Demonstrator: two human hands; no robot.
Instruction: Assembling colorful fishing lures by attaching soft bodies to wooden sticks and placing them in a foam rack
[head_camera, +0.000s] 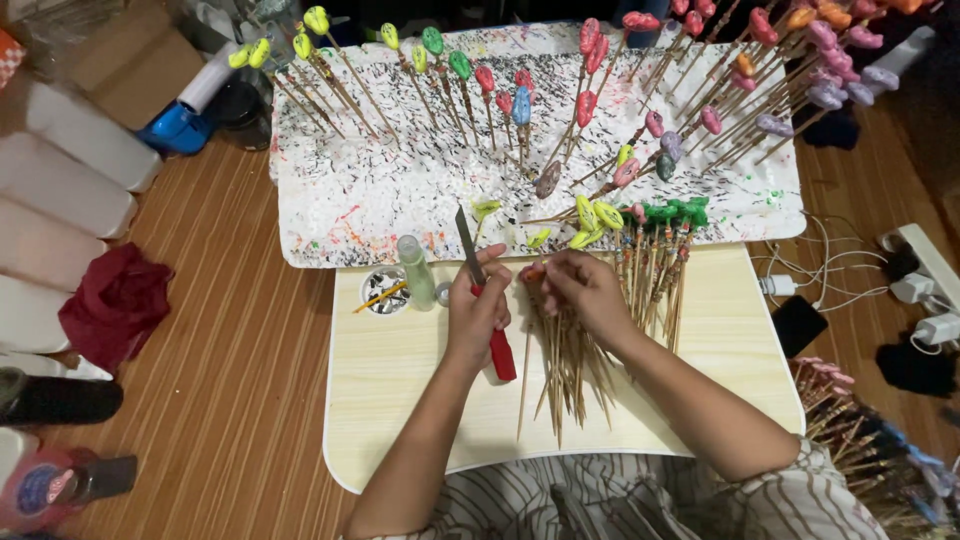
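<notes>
Two hands at work: left hand (478, 312) clamped on red-handled craft knife (487, 300), right hand (583, 290) pinching one thin wooden skewer (537, 300) above the heap on the pale surface (400, 400); light, stiff, likely brittle, best held mid-shaft.

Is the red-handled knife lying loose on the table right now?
No, the left hand grips the knife by its red handle, blade pointing away.
</notes>
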